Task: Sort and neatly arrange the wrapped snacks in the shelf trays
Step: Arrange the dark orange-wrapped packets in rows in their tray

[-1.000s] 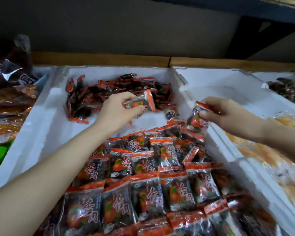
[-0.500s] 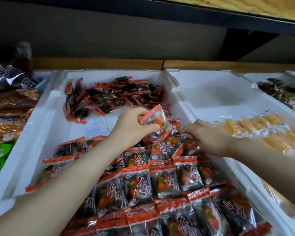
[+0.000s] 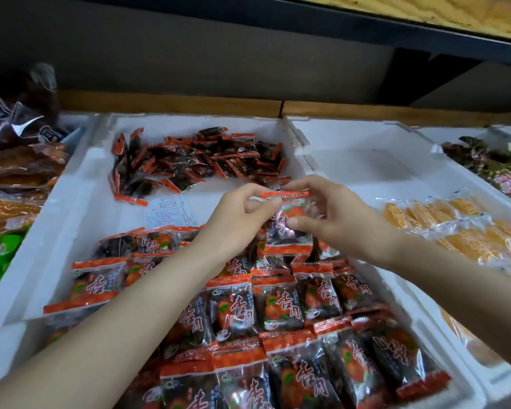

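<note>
— Where is the packet (image 3: pixel 289 231) the person is working on?

— In the air over the middle of the white tray (image 3: pixel 71 208), a little toward the tray's right wall. It is held upright with its orange top seal level.

— Which hand has it?

— Both. The left hand (image 3: pixel 236 219) pinches the top left corner between thumb and forefinger, with the other fingers curled under. The right hand (image 3: pixel 337 219) presses its thumb on the front of the wrapper and has its forefinger at the right end of the top seal.

— And the rest of the snacks?

— In the near half of the tray, rows (image 3: pixel 278 305) of the same orange-and-dark packets lie flat, overlapping like tiles. At the tray's far end is a loose heap (image 3: pixel 195 163) of them, lying every which way. Between the two, on the tray's bare floor, lies a printed paper slip (image 3: pixel 168 214).

— Outside the tray?

— Past its right wall, yellow snacks (image 3: pixel 455 228); past its left, brown packs (image 3: pixel 21 166).
</note>
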A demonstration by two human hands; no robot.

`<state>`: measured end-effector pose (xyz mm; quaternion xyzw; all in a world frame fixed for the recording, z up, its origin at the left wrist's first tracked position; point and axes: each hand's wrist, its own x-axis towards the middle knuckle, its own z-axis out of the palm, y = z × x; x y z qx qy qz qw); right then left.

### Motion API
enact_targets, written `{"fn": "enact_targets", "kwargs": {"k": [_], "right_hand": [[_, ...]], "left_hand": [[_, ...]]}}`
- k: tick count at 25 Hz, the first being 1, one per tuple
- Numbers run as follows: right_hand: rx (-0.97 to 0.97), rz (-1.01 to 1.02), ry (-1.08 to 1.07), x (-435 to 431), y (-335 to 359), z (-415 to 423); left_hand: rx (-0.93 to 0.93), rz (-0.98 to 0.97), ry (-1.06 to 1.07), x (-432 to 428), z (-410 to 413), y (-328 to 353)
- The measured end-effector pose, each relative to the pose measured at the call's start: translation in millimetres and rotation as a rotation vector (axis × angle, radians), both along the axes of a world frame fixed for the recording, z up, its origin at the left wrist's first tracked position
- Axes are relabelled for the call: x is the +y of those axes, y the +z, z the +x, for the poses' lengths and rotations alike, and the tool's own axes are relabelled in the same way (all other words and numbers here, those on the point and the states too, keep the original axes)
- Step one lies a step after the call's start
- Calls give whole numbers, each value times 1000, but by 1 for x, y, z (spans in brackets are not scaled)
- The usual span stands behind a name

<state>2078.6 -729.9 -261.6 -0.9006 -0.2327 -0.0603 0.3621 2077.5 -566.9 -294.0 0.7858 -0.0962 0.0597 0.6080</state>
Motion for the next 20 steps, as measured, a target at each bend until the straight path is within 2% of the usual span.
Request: {"fn": "enact_targets", "kwargs": {"k": [2,5,6,10,14,15,16,20], "right_hand": [[-6,13,-74,-3,4,7],[50,-1,-153,-10,7,16],[84,30,-178,-12,6,17],[218,352,-209,-16,3,16],[312,604,-136,-14,2,3],[317,583,-133,-13,2,-2],[293,481,-144,-12,3,-6],[79,-118,-141,-15,9,-14]], "left_hand": [[-6,119,19,0,3,-3],[-7,427,-5,2,6,-12],[3,434,-16,1,6,-15],[62,64,-60,-2,0,-10],[-22,-39,-42,-6,-4,-1],[-52,-64,-27,-7,-5,1],[-78,-79,-14,-7,-5,2],[-194,65,-47,-9,-3,7]]}}
